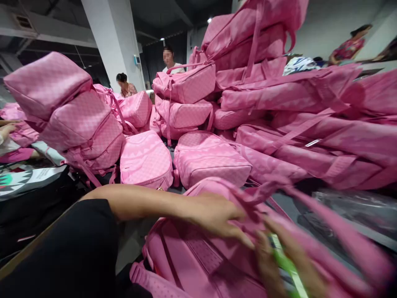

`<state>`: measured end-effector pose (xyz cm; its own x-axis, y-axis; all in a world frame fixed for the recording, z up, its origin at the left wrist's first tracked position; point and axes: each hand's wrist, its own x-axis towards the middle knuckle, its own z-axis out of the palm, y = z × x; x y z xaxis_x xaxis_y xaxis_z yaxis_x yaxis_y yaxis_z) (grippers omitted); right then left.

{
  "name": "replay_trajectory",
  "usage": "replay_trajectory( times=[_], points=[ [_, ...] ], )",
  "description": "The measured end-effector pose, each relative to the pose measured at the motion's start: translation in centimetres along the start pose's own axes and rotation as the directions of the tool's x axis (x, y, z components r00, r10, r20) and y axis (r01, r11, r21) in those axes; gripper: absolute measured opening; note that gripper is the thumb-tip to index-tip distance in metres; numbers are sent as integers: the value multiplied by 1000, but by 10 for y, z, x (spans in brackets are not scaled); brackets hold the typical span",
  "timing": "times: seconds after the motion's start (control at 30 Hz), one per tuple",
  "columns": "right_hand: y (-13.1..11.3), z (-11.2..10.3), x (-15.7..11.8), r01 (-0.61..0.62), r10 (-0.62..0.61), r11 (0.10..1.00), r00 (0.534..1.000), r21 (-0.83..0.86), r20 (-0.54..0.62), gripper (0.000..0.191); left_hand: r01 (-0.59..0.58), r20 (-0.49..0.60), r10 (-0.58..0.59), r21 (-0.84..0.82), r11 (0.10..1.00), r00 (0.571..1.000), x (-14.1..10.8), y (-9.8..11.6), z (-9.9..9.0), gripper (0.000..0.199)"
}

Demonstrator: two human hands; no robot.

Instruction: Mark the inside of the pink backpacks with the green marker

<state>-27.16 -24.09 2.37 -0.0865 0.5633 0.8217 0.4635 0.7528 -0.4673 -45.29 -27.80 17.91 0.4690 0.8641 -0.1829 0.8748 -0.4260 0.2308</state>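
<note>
A pink backpack [198,256] lies in front of me with its padded straps and back side showing. My left hand [226,215] reaches across it, its fingers closed on the fabric near the bag's top edge. Close beside it my right hand [279,256] is wrapped around a slim green tool [287,263], which looks like a cutter but is too blurred to name surely. A long pink strap [328,223] runs off to the right, smeared by motion. The spot where both hands meet the bag is partly hidden by the fingers.
Two pink backpacks [145,159] lie just beyond the bag. Tall stacks of pink backpacks [83,120] rise at left, centre and right. A black bag [37,211] is at my left, clear plastic bags [356,211] at right. Several people stand or sit farther back.
</note>
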Motion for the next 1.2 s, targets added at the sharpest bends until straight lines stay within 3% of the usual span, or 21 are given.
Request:
replay_trajectory(
  times=[0.1, 0.2, 0.33, 0.4, 0.47, 0.6, 0.67, 0.8, 0.93, 1.03, 1.2],
  points=[
    [3, 38, -22, 197, -208, 975, 973, -106, -98, 36, -121, -108, 146, 209, 970, 983, 18, -45, 39, 27],
    [9, 57, -34, 166, -183, 978, 973, -123, -144, 39, -147, -248, 218, 275, 950, 944, 28, -67, 58, 32],
    [-3, 54, -36, 161, -161, 987, 985, -4, -60, 40, -77, -149, 103, 170, 982, 984, 41, -79, 61, 81],
    [-15, 47, -40, 100, -101, 994, 995, 52, 17, 41, -49, -111, 71, 187, 981, 991, 51, -84, 64, 105],
    [-25, 39, -45, 52, -63, 992, 994, 111, 93, 42, -40, -123, 68, 215, 976, 990, 58, -89, 71, 115],
    [-27, 25, -50, 84, -112, 988, 966, 127, 231, 44, -59, -150, 103, 273, 960, 983, 61, -95, 85, 110],
    [-20, 24, -47, 96, -122, 990, 954, 104, 275, 46, -130, -189, 200, 328, 936, 961, 61, -94, 90, 108],
    [-12, 28, -42, 57, -96, 986, 963, 157, 254, 42, -266, -184, 357, 389, 882, 916, 68, -87, 99, 99],
    [-7, 26, -46, -64, 9, 982, 956, 180, 294, 43, -206, -134, 275, 380, 902, 952, 78, -87, 105, 113],
    [2, 22, -44, -142, 93, 982, 936, 122, 340, 36, -134, -136, 201, 390, 911, 970, 80, -86, 104, 103],
    [18, 14, -11, -146, 88, 987, 844, 68, 530, 14, -18, -150, 80, 378, 926, 985, 81, -81, 103, 95]
  ],
)
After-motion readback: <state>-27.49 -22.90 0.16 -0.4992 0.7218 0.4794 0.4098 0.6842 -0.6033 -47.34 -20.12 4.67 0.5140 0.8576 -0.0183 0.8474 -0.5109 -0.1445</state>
